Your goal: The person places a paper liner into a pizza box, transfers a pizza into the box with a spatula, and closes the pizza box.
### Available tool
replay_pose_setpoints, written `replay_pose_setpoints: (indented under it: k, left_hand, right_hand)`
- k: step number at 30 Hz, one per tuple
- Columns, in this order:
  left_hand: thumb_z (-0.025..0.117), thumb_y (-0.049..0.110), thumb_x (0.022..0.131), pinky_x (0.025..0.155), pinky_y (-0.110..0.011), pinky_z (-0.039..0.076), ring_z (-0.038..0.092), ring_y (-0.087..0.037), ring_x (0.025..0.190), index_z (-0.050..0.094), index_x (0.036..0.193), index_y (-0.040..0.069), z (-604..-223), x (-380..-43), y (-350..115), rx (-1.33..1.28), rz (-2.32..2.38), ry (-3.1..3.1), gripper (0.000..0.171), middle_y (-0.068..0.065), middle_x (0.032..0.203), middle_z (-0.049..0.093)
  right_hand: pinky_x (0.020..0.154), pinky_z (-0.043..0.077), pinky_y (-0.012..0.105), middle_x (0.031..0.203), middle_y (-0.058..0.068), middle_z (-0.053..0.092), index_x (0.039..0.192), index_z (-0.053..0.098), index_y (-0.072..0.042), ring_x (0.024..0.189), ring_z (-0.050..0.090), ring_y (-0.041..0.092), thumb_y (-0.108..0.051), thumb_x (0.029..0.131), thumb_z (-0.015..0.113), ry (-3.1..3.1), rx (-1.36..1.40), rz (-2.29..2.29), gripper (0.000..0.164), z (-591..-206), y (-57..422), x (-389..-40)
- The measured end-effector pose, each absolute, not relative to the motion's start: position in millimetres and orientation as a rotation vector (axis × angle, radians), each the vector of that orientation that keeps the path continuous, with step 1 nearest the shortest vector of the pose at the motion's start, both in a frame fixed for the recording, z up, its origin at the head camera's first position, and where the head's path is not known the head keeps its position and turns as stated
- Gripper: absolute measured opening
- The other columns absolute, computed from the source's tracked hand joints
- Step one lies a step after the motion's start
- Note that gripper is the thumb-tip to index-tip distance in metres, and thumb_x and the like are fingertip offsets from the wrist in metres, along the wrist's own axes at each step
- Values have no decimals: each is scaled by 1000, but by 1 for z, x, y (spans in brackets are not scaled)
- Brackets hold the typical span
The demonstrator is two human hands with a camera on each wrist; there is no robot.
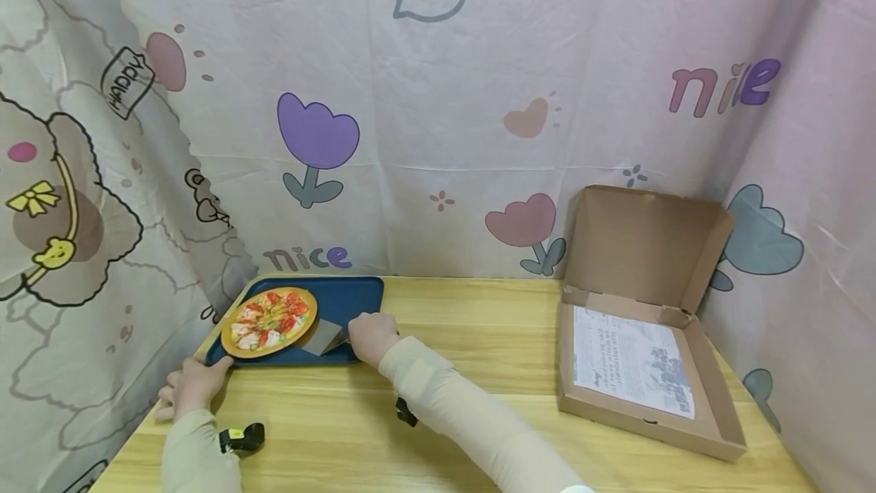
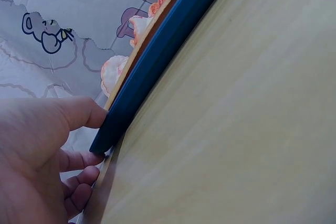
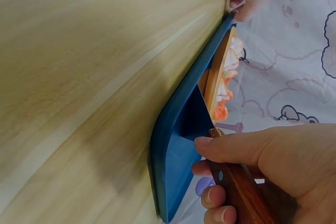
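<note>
- Working at the far left of the table (image 1: pixel 465 326): pizza (image 1: pixel 270 322) on blue tray (image 1: pixel 356 294), toward its left end.
- Pinching tray's near-left corner with left hand (image 1: pixel 195 388), thumb above, fingers below. Looks like bracing.
- Curling right hand (image 1: pixel 372 337) round wooden handle (image 3: pixel 245 195) of server (image 1: pixel 323 338), over tray's near-right part.
- Aiming blade left at pizza's right edge. Cannot tell whether under crust or just beside.
- Judging step in hand: working blade in under pizza.
- Next, probably calls for lowering blade nearly flat and pushing left toward pizza's middle, with tray braced against sliding.
- Would watch for shoving pizza over the near-left rim; lying close to it.
- Note open cardboard box (image 1: pixel 650 249) at right, well apart from tray, touched by neither hand, with printed sheet (image 1: pixel 633 362) inside.
</note>
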State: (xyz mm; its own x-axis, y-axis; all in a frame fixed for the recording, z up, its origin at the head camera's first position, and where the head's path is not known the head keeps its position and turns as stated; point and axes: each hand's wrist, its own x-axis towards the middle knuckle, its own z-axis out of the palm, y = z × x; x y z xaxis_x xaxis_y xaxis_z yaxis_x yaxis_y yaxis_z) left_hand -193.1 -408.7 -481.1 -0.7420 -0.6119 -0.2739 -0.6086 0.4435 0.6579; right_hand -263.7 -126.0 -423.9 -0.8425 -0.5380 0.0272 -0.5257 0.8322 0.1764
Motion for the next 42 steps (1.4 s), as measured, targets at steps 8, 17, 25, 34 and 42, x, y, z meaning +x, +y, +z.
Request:
replay_pose_setpoints:
  k: [8, 17, 25, 34, 42]
  left_hand:
    - [43, 54, 94, 94, -81, 0, 1, -67, 125, 23, 137, -11, -481, -192, -408, 1130, -1218, -2671, 81, -49, 132, 11]
    - [44, 53, 94, 94, -80, 0, 1, -67, 125, 23, 137, -12, -481, -193, -409, 1135, -1207, -2669, 81, -49, 132, 12]
    - [43, 53, 95, 94, -80, 1, 3, -66, 124, 23, 138, -11, -479, -192, -407, 1142, -1196, -2665, 80, -48, 131, 13]
    - [44, 50, 95, 93, -78, 3, 3, -65, 124, 22, 139, -11, -480, -192, -405, 1146, -1198, -2656, 79, -48, 133, 13]
    - [44, 51, 95, 92, -77, 4, 5, -65, 123, 23, 139, -11, -479, -190, -405, 1132, -1191, -2654, 79, -48, 132, 13]
  right_hand:
    - [52, 52, 29, 71, -7, 69, 87, 76, -27, 56, 59, 10, -46, 95, 58, -2949, 819, -242, 27, -427, -131, -266]
    - [56, 53, 30, 73, -8, 70, 90, 76, -28, 58, 60, 10, -46, 95, 58, -2977, 786, -223, 26, -429, -139, -270]
    - [49, 49, 29, 70, -7, 68, 86, 75, -26, 55, 57, 10, -45, 95, 58, -2990, 777, -196, 27, -429, -142, -271]
    - [50, 50, 29, 74, -8, 70, 87, 76, -26, 58, 60, 9, -44, 95, 58, -2986, 784, -200, 27, -427, -145, -271]
    - [53, 52, 28, 78, -9, 71, 90, 76, -27, 60, 61, 8, -43, 97, 56, -3006, 792, -205, 26, -424, -152, -271]
